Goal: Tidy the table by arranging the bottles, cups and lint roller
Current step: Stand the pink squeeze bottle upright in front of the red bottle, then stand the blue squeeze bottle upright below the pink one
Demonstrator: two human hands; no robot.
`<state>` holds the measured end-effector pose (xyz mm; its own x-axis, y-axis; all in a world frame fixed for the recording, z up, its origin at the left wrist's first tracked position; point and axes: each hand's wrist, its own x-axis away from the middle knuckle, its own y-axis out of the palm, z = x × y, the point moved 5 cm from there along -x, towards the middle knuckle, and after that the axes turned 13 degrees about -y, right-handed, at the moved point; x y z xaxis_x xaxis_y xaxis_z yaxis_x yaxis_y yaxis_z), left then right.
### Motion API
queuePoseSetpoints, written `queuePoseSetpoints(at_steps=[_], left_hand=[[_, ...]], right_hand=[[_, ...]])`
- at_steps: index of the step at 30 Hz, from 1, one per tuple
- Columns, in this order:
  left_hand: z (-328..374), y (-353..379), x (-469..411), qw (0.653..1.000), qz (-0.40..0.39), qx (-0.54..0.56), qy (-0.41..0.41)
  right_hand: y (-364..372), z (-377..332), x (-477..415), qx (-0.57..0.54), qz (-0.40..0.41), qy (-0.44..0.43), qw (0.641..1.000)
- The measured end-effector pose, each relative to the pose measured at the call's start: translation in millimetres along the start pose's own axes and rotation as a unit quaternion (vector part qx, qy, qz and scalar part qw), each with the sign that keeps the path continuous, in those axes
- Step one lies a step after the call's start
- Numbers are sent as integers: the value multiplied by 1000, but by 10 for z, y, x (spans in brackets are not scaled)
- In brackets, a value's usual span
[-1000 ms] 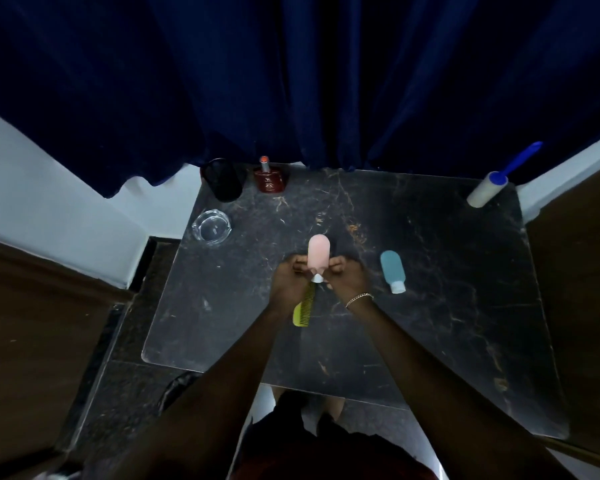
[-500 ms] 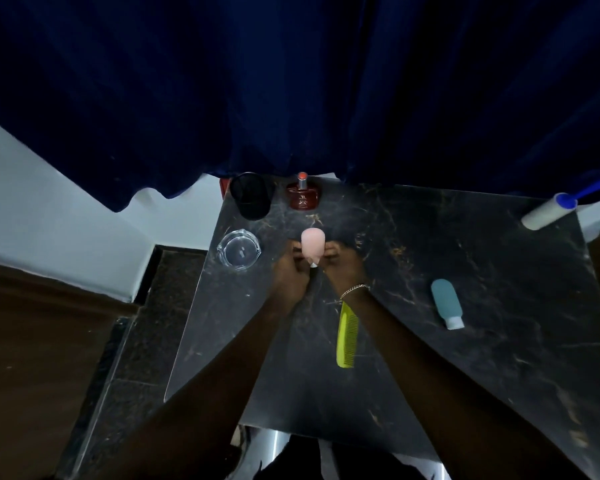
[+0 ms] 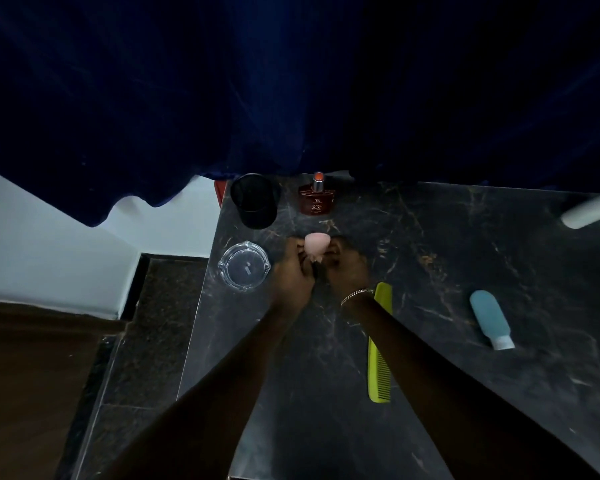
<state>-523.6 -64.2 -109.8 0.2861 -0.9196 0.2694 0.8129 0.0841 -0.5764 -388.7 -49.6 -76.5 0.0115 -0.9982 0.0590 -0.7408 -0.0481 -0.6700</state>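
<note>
Bottles first, since that's the job: I count three. Nearest the camera, at about 5 o'clock from the hands, a yellow-green comb [image 3: 380,344] lies flat on the bench [image 3: 430,393], partly under the right forearm. Out at 4 o'clock, well apart from everything else, the teal bottle [image 3: 491,319] lies on its side, cap toward me. It looks like soft squeezy plastic, light and a bit slick, so I'd grab it round the middle of the body and not by the cap.

Mid-bench, the left hand [image 3: 293,271] and right hand [image 3: 347,270] meet around the pink bottle [image 3: 316,247]. Fingers of both are closed on its lower end with the rounded end poking up. I can't tell if it's touching the bench. Same soft, light type, I reckon, so an easy hold low down.

At 9 o'clock from the hands there's one clear glass dish [image 3: 244,266]. Fragile and slippery, so take it by the rim. At 11 o'clock, one black cup [image 3: 254,200], upright. At 12 o'clock, one dark red perfume bottle [image 3: 317,199]: glass, I'd guess, so heavier and breakable, best gripped by the body. One lint roller [image 3: 591,209] lies at 2 o'clock, cut off by the edge.
</note>
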Motion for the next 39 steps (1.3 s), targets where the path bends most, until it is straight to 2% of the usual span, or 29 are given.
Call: queuePoseSetpoints(at_steps=[7, 13, 22, 24, 26, 28, 30, 33, 36, 39], left_hand=[[-26, -6, 12, 1000, 3, -5, -3], [7, -34, 31, 1000, 4, -7, -22], [3, -40, 58, 1000, 2, 8, -17], [0, -76, 89, 1000, 2, -5, -15], [10, -121, 134, 1000, -2, -12, -8], [17, -180, 216, 1000, -11, -14, 3], [17, -248, 329, 999, -12, -31, 19], [23, -323, 552, 997, -27, -58, 50], [7, -350, 787, 991, -52, -94, 81], [-6, -349, 1011, 968, -24, -194, 159]], right_hand=[[81, 33, -35, 11, -17, 12, 1000], [155, 71, -33, 24, 5, 16, 1000], [117, 85, -47, 13, 0, -3, 1000], [133, 106, -44, -46, -17, 11, 999], [139, 117, -2, -153, -18, 35, 987], [89, 130, 94, -186, 1, 47, 981], [0, 155, 234, -135, 10, 41, 990], [-179, 138, 470, 16, -13, -15, 1000], [-319, 101, 700, 84, -16, -86, 993], [-442, 150, 971, 192, -21, -104, 976]])
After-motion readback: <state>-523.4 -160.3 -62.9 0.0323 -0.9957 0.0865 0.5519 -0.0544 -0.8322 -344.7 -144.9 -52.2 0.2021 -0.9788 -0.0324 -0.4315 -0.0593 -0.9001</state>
